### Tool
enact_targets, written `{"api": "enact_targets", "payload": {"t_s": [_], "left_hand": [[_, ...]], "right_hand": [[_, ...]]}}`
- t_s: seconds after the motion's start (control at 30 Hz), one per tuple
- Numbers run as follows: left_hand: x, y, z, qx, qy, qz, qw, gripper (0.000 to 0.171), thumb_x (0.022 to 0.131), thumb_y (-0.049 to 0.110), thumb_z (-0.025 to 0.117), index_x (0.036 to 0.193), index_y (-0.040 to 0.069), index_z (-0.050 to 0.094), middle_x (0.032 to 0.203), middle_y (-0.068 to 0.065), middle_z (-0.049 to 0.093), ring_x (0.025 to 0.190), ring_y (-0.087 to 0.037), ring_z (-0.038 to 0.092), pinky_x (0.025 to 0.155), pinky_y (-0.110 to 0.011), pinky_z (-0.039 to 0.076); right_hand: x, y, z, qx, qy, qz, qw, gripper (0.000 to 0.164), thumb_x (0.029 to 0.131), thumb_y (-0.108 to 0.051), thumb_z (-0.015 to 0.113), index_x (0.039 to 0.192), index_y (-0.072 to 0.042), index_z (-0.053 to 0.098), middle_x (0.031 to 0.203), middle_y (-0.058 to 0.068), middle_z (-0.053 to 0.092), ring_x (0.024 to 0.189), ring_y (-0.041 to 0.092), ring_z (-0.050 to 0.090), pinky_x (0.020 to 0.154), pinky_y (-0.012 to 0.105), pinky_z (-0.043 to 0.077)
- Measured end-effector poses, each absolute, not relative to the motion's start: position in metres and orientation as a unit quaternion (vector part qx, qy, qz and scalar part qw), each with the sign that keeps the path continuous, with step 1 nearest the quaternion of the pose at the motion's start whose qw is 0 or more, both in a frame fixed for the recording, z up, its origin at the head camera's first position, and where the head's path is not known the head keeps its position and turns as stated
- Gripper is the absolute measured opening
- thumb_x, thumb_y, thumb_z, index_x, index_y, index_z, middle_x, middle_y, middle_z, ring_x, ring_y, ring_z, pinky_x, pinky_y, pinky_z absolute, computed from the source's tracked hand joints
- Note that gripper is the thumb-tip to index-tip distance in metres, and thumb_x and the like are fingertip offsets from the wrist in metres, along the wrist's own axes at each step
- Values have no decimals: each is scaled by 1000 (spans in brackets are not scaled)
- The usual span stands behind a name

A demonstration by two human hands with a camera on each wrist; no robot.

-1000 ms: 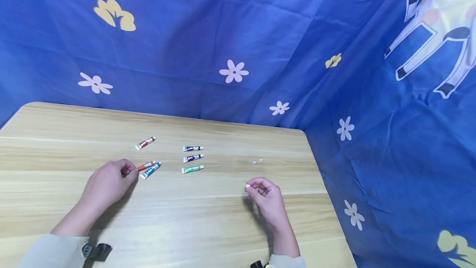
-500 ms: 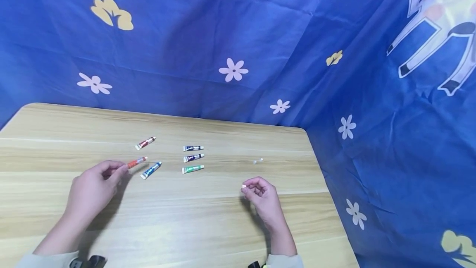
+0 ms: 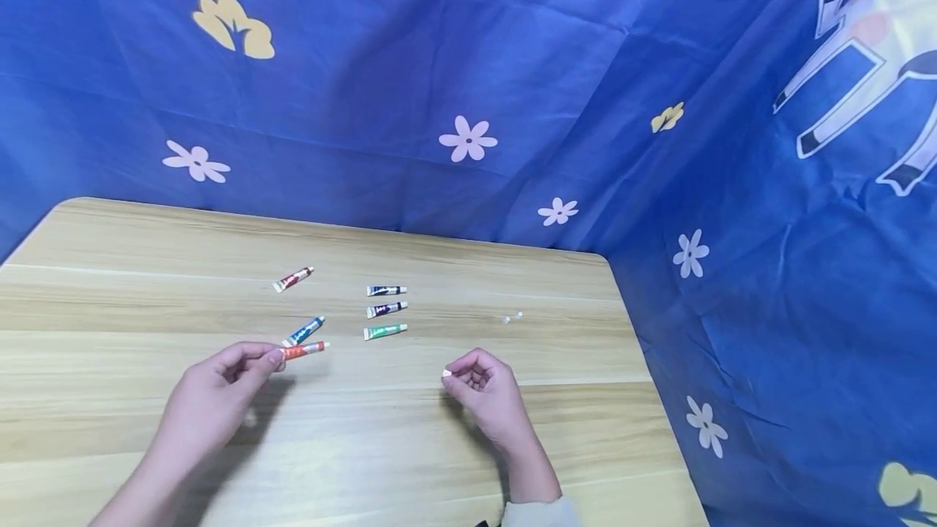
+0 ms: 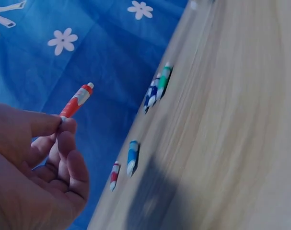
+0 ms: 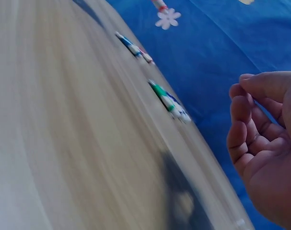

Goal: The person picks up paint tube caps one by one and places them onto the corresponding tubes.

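Observation:
My left hand (image 3: 223, 397) pinches an orange paint tube (image 3: 303, 350) by its flat crimped end, the narrow tip pointing right. In the left wrist view this orange tube (image 4: 77, 101) is held up off the table. Just behind it in the head view lies a blue paint tube (image 3: 304, 330), with a dark red tube (image 3: 294, 278) farther back. My right hand (image 3: 489, 397), above the table's middle right, pinches a small white piece (image 3: 446, 373) between thumb and index finger. The fingertips mostly hide that piece in the right wrist view.
A green tube (image 3: 385, 332), a purple tube (image 3: 386, 310) and a dark blue tube (image 3: 386, 290) lie in a column at mid-table. Two tiny whitish pieces (image 3: 507, 319) sit farther right. Blue printed cloth (image 3: 366, 104) hangs behind the wooden table (image 3: 351, 462) and along its right.
My left hand has lifted the orange tube from beside the blue one, drawn it left, then brought it right and nearer me. My right hand has moved left with the white piece.

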State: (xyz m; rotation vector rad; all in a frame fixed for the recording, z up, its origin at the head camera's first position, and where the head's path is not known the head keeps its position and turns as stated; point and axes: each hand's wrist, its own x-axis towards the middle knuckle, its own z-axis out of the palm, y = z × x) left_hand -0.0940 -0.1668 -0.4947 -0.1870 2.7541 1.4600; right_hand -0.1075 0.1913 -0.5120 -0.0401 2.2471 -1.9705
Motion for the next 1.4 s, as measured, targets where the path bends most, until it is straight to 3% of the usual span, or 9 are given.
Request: {"api": "enact_targets", "payload": {"t_s": [0.3,0.6,0.83,1.1,1.4], "left_hand": [[-81,-141,-501,-68,852,514,71,35,109,40,66,124,11,75,94,4,73,69,-8,55,61,-28,47],[-72,-115,-500,-83,816,559,118,31,106,38,72,121,12,77,91,4,73,64,-7,51,56,-29,46],[-71,-106,-501,-88,787,595,133,31,105,37,72,120,10,76,96,2,78,74,-8,60,62,-27,49],[-72,-102,-501,-92,779,604,144,30,106,34,71,121,9,76,95,0,79,80,-10,66,70,-26,54],[-71,-101,-499,-91,778,605,142,29,106,33,72,120,8,76,94,0,79,77,-9,64,68,-27,53]], "right_hand": [[-108,160,-517,-45,758,-646,81,17,92,-2,80,107,1,73,89,-4,68,78,2,62,70,15,52],[-104,142,-519,-45,777,-624,75,14,93,-5,81,106,-6,78,94,13,75,80,2,65,72,14,54],[-102,134,-517,-47,776,-625,74,14,93,-5,81,107,-7,78,97,20,77,79,2,67,74,16,56],[-100,128,-519,-68,784,-613,69,14,93,-6,82,106,-7,78,96,20,76,77,-1,63,73,15,55],[-97,126,-518,-60,788,-608,76,14,92,-12,85,105,-10,79,95,13,77,79,2,63,73,16,54]]}}
